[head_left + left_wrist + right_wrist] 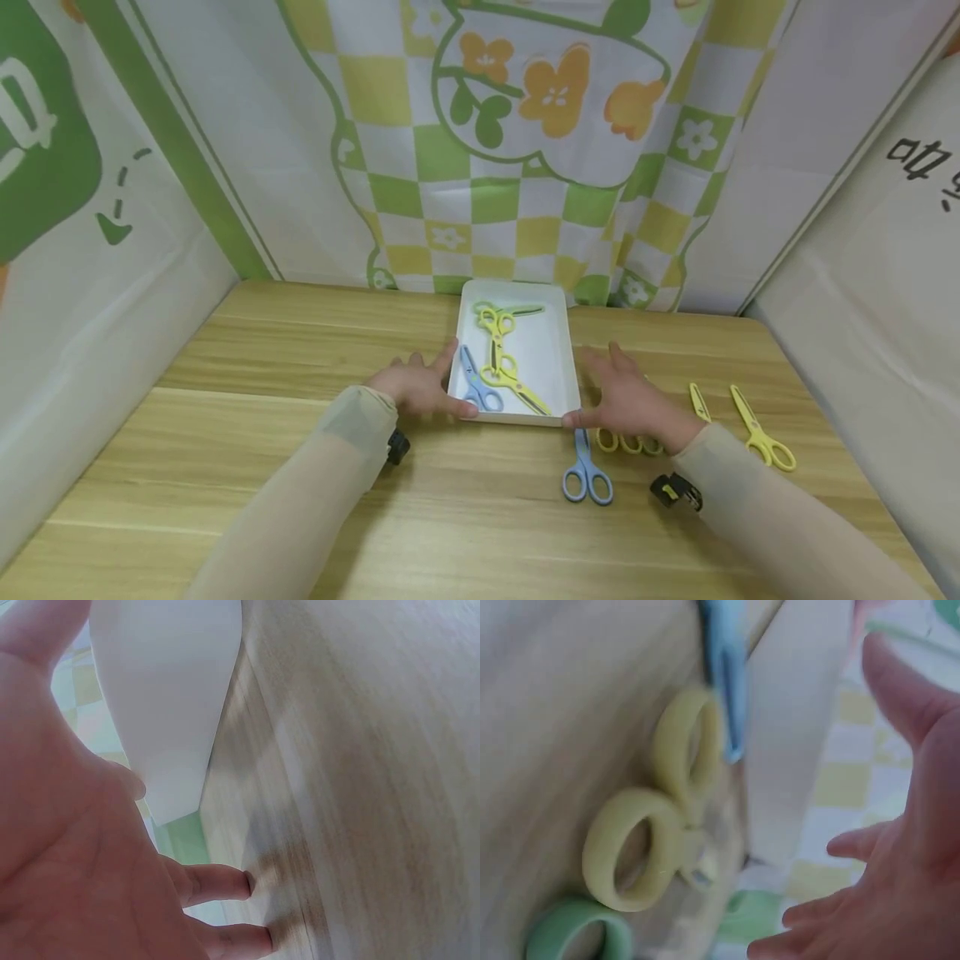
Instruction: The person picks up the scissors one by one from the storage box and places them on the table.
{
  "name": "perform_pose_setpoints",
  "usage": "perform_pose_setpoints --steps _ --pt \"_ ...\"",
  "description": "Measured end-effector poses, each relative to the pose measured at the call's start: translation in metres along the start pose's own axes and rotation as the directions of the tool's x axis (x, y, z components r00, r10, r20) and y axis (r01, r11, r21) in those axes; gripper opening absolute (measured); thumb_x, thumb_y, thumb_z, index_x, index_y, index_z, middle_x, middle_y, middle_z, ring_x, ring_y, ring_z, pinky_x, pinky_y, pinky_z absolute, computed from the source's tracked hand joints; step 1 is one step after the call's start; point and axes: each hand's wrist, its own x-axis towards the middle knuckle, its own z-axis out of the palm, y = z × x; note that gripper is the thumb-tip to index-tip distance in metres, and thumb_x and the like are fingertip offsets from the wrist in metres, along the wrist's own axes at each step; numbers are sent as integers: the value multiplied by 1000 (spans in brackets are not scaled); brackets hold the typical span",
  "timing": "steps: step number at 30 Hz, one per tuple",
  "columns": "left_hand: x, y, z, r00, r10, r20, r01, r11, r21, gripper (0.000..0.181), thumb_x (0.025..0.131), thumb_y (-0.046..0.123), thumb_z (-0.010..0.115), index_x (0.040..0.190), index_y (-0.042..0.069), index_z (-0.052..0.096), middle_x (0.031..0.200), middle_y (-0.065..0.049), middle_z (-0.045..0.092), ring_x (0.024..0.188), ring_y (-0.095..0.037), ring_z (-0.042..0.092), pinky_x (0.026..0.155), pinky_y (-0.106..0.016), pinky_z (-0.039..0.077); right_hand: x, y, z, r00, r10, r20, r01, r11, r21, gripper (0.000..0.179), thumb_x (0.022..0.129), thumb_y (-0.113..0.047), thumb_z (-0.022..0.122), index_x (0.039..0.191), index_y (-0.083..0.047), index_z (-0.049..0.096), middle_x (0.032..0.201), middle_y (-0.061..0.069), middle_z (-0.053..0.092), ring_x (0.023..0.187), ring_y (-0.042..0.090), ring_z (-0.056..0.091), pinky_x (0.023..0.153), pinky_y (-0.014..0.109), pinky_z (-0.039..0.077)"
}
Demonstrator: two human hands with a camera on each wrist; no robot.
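A shallow white tray [551, 358] lies on the table between both hands. Inside it are a green pair of scissors [528, 310], two yellow pairs, one above the other [525, 392], and a blue pair [472, 379]. My left hand [420, 387] is at the tray's left side, thumb on the near left corner and fingers spread. In the left wrist view, two fingertips reach down close to the tabletop beside the tray wall [165, 697]. My right hand [630, 400] spreads along the right side, its thumb at the near right corner. Neither hand curls round anything.
Blue scissors [583, 471] lie just before the tray's near right corner. Yellow scissors handles [630, 847] and a green handle [577, 926] sit under my right hand. Farther right are more yellow scissors [757, 433]. A patterned curtain [510, 200] hangs behind the tray.
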Motion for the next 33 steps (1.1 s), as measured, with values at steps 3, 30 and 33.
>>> perform_pose_setpoints --steps 3,30,33 --pt "0 1 1 1000 -1 3 1 1000 1 126 73 73 73 158 36 -12 157 -36 -7 138 -60 -11 103 -78 1 15 10 2 999 19 48 -21 999 41 119 73 -62 80 159 -6 19 158 35 7 142 56 0 105 75 16" --pt "1 -2 0 1000 -7 4 7 1000 8 128 71 75 71 158 35 -13 157 -35 -8 139 -59 -11 104 -77 0 44 14 0 959 -43 282 -68 926 371 140 67 -37 93 159 -7 -8 162 26 1 147 40 3 116 57 5" --pt "2 -3 0 1000 -10 3 10 1000 9 127 72 74 72 158 35 -12 158 -35 -8 139 -59 -11 104 -77 0 45 15 -1 953 -38 299 -77 928 365 141 68 -38 92 158 -7 -13 162 26 -4 148 39 1 117 54 5"
